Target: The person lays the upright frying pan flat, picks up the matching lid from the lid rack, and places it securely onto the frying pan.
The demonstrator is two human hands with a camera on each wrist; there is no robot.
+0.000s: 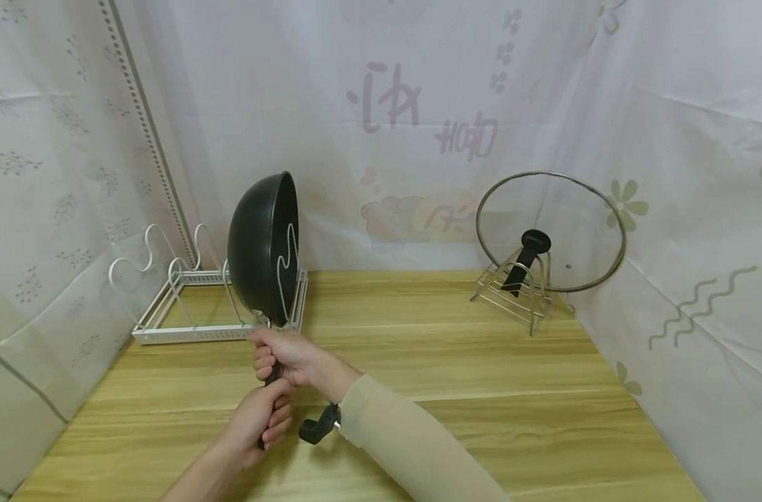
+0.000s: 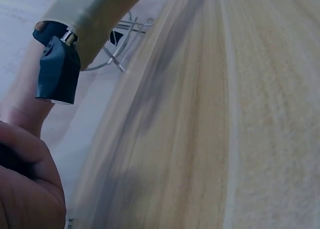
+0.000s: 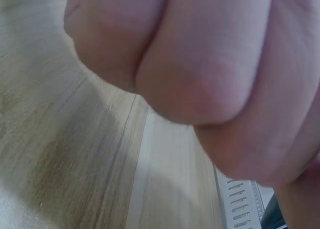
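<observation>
Handle [image 1: 272,376]: black, and we hold it with both grips, one behind the other, so it runs forward from the left grip through the right.
Left grip [image 1: 258,420]: clamped on the near end, fingers curled round it.
Wrist fitting [image 1: 318,425]: black, just right of the left grip, by the cuff of our right sleeve [image 1: 412,439]; if our forearms cross any closer, it could knock the left wrist.
Right grip [image 1: 291,357]: clamped farther along, close to the bowl, just in front of the rack.
Pan [image 1: 253,244]: dark, directly ahead of the right grip, on edge with its hollow facing right. We cannot tell how much weight the rack bears; loosening both grips with the bowl poorly seated could let it roll or drop.
Rack [image 1: 195,336]: white, ahead and to the left of the right grip, its wire loops [image 1: 278,282] flanking the bowl. A sideways twist of the handle could catch the rim on one and drag the frame.
Stand [image 1: 532,314]: wire, well right of both grips.
Lid [image 1: 569,223]: glass, leaning in that stand; a wide swing of the bowl might topple it.
</observation>
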